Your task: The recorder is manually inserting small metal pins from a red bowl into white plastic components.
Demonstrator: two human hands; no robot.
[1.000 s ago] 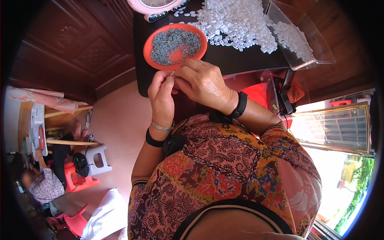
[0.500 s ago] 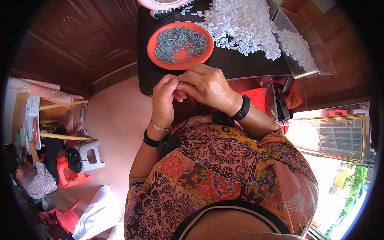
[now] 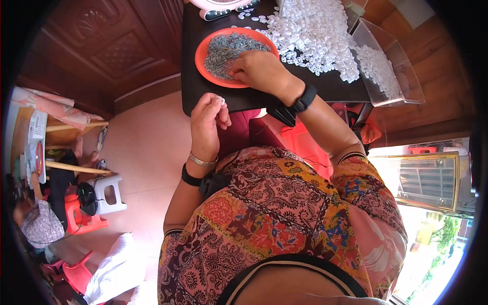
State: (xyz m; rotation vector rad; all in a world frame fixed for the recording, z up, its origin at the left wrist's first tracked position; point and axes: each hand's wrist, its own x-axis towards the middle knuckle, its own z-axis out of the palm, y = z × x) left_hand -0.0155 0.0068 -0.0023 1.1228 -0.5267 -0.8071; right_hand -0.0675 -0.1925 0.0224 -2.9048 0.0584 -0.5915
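An orange round plate [image 3: 202, 53] heaped with small grey metal pieces [image 3: 223, 48] sits on a black table [image 3: 193, 86]. My right hand [image 3: 259, 71] reaches into the plate, fingertips in the grey pieces; what they pinch is hidden. My left hand [image 3: 206, 122] hovers at the table's near edge, pinching a small white plastic piece [image 3: 221, 100] between thumb and fingers. A big pile of white plastic pieces [image 3: 310, 33] lies right of the plate.
A clear plastic box [image 3: 386, 71] with more white pieces stands at the table's right end. A pink and white device [image 3: 221, 7] sits at the far edge. A wooden door is at the left. On the floor are a white stool [image 3: 109, 193] and red stools.
My right hand has left the left hand and reached forward into the orange plate. My left hand stays near the table edge with a white piece.
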